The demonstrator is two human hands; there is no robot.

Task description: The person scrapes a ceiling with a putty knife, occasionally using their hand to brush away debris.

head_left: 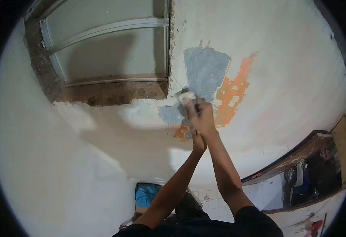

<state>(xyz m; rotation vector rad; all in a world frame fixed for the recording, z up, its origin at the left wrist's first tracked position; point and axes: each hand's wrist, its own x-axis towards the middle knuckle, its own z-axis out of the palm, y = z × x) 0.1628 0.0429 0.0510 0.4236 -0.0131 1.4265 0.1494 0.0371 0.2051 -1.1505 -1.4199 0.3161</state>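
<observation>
My right hand point(203, 114) is raised at the wall and closed round a putty knife point(186, 96) smeared with whitish paste; motion blurs it. My left hand point(198, 141) is just below, partly covered by the right, and seems closed round something I cannot make out. Behind both hands is a patch of grey paste point(206, 67) on the pale wall point(283, 79). A smaller grey patch point(170, 114) lies to the left. Orange patches point(236, 93) border the grey on the right, with another orange bit point(180, 133) below.
A recessed window frame point(109, 27) with a rough brown sill point(113, 93) is at upper left. Below are a blue bundle point(147, 194) and white tiles point(216, 203). At lower right, a dark-edged opening point(287, 158) shows a motorcycle point(299, 179). My shadow falls on the wall.
</observation>
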